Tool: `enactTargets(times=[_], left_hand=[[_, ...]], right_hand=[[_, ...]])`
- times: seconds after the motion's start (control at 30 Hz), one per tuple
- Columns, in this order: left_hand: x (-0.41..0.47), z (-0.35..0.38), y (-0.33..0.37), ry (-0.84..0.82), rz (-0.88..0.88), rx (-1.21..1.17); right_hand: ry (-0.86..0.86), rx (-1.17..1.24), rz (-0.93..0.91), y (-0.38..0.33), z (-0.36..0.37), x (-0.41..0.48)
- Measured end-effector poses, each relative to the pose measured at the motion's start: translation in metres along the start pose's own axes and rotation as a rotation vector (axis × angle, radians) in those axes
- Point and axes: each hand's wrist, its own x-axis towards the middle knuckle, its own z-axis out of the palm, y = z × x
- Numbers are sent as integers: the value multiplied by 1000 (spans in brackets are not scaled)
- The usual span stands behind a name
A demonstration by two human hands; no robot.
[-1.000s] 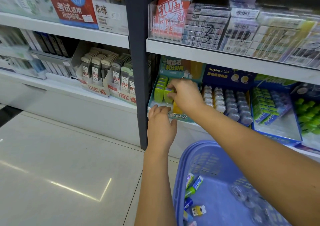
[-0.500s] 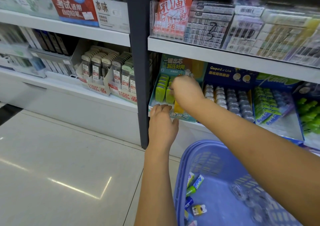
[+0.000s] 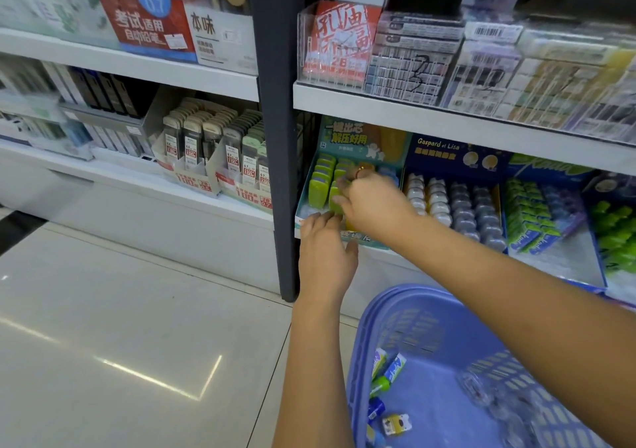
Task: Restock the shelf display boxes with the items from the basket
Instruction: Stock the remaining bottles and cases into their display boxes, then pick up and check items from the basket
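Observation:
A teal display box point(image 3: 361, 136) on the lower shelf holds rows of lime-green cases point(image 3: 318, 186). My right hand point(image 3: 375, 203) reaches into it, thumb and fingers pinching a green case point(image 3: 334, 197) at the front of the second row. Just below, my left hand point(image 3: 327, 255) lies with straight fingers on the box's front lip. A purple basket point(image 3: 413, 310) sits on the floor under my right arm. In it lie green-and-blue packets point(image 3: 392, 368), a yellow item point(image 3: 395, 423) and clear cases point(image 3: 481, 385).
To the right stand a blue display box point(image 3: 454, 157) with white and grey cases and a box of green-blue packets point(image 3: 530, 213). A dark shelf post point(image 3: 275, 138) divides this bay from the left bay with pencil-lead boxes point(image 3: 213, 145). Tiled floor point(image 3: 120, 327) lies to the left.
My right hand has shifted slightly within the teal box at the green cases. My left hand stays at the box's front lip.

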Motion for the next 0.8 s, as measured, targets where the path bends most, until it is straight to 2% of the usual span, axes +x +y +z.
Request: enactTargets(times=[0.13,0.33,0.5,0.57,0.63,0.7,0.73,0.8], left_hand=[[1,1,0,5,1,-14],[2,1,-2,-2,-1,-27],[-6,-10,8,16,0,-65],[-20,-16,17,95,-12,-122],[-35,-21,28,128,-21,-170],[-48,-19,40,38,-11,-176],[-52,-14,45,-51,-16,-166],[-61,1,55,-276,-50,-105]], right_hand=[[-22,33,-47,-1,1,-4],[-23,179,3,8,4,6],[-118,290,-15,17,-13,10],[-62,339,-39,20,-19,-6],[110,412,-33,29,-21,-37],[192,491,18,46,-14,-80],[155,519,62,56,-5,-103],[-43,502,155,77,26,-147]])
